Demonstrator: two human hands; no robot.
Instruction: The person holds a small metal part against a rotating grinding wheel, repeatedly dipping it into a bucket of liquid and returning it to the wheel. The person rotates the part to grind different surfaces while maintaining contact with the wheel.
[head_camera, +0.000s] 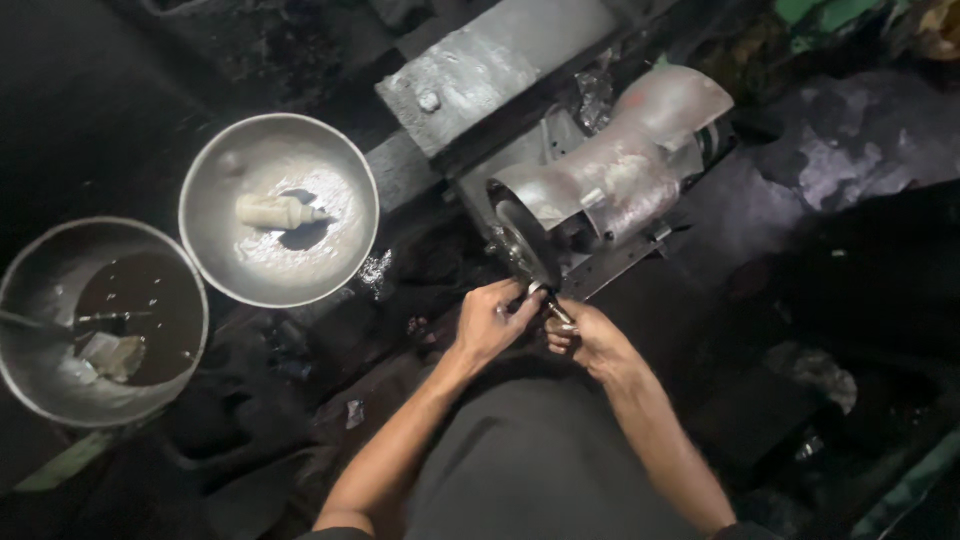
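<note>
My left hand (490, 322) and my right hand (590, 338) are together at the lower edge of a dark grinding wheel (526, 240). Both pinch a small shiny metal piece (552, 305) held against the wheel. The wheel sits under a curved, dull metal guard (620, 170) on a machine mounted to a grey metal plate (490, 65). My forearms reach up from the bottom of the view over my dark-clothed lap.
A round metal bowl (205, 240) with a pale lump (275, 212) in it stands left of the machine. Further left a second metal bowl (30, 380) holds dark liquid and scraps. The floor around is black and grimy, with debris at the right.
</note>
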